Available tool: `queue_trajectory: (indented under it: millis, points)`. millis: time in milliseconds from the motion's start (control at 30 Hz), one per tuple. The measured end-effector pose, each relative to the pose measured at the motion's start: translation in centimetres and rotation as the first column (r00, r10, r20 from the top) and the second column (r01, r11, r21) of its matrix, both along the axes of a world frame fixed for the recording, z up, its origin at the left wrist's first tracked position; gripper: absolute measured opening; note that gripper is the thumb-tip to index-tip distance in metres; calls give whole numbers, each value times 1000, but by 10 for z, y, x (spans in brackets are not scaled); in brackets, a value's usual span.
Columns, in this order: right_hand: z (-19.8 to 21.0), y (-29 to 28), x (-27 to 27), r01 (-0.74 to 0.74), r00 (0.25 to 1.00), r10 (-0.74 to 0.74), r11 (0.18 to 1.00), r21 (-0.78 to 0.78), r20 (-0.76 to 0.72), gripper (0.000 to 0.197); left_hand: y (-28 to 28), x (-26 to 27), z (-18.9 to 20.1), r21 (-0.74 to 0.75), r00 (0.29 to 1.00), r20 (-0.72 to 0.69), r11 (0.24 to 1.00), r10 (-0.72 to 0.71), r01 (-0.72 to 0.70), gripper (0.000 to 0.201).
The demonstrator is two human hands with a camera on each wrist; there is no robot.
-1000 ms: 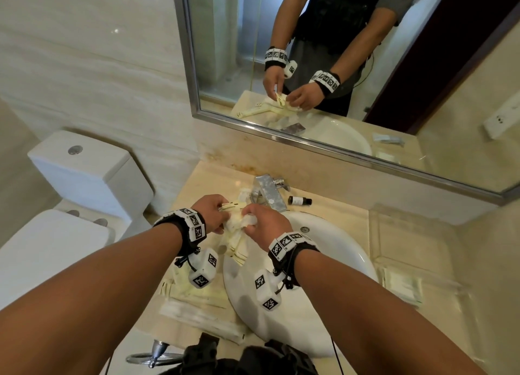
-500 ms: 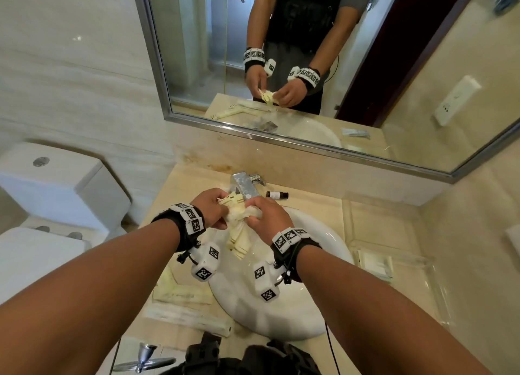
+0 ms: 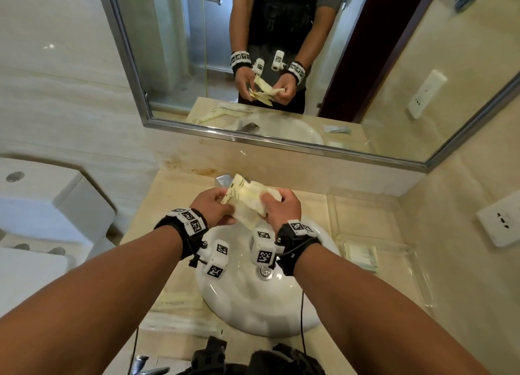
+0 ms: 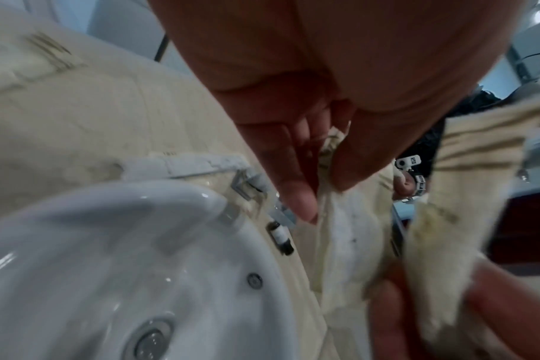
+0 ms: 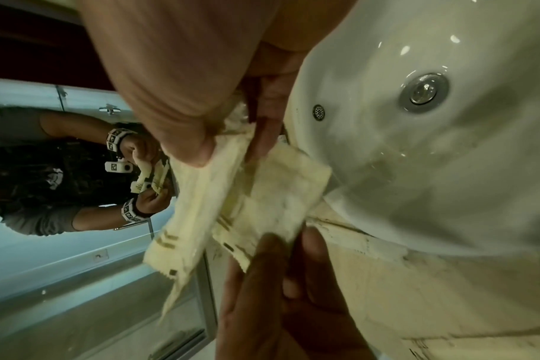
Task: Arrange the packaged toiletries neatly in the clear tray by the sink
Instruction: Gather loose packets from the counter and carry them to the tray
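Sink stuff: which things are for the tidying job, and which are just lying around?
For the job:
- packets, held by left hand and right hand
- clear tray, one packet inside
- long packets on counter

Just lying around:
- small bottle
- tap
- toilet

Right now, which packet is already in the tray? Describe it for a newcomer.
Start at the white oval sink; the clear plastic tray sits on the counter to its right. Inside lies one flat pale sachet, the only packet there, unlike the cream ones in hand.

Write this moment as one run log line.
left hand: holds packets | right hand: holds packets | clear tray: one packet inside
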State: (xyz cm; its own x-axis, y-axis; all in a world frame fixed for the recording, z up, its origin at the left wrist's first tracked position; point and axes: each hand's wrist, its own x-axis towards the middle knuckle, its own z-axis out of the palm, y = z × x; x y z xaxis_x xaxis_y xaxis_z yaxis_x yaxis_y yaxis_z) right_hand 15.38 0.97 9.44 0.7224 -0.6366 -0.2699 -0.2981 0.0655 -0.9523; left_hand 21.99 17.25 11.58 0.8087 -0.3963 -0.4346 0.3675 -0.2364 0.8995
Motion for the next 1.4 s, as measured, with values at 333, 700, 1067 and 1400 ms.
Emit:
queue_trajectory:
  millis: [333, 700, 1067, 1400]
  points:
    - [-4, -49, -40, -55, 993, 27, 968, -246, -116, 34, -62, -33, 13, -80, 971, -94, 974, -219, 212, 79]
    - [-12, -122, -90, 119, 991, -116, 992, 47, -64, 32, -145, -65, 4, -69, 961, -151, 972, -233, 225, 30]
    - [-35, -210, -153, 486, 874, -479, 867, 111, -79, 21, -224, -88, -17, 3, 947, -151, 958, -282, 286, 36]
    - [-26, -232, -158, 291, 954, -300, 928, 231, 3, 9, -272, -105, -16, -13, 921, -179, 937, -346, 349, 32]
